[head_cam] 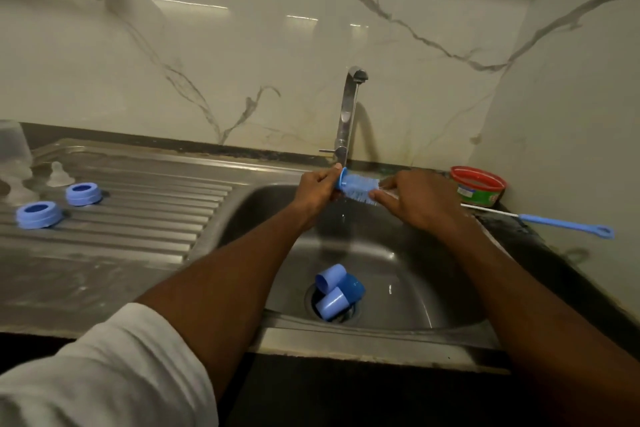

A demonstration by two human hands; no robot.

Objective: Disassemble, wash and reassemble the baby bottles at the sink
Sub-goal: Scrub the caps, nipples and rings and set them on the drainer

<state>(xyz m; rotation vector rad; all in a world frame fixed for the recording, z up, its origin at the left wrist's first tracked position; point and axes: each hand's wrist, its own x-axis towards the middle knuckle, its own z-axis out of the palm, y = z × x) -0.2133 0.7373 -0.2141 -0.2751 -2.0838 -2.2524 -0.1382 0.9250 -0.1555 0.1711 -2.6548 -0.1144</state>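
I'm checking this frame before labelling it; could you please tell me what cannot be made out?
- Head view: the blue bristle brush has its handle hidden inside the left hand.
- Right hand covers whatever it holds.
- The clear plastic bottle is cut off by the left edge.
- The red-lidded tub label is too small.

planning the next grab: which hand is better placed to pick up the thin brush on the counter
Right. The thin brush lies on the counter just beyond the right hand. The left hand has its grip on the blue brush handle, farther away.
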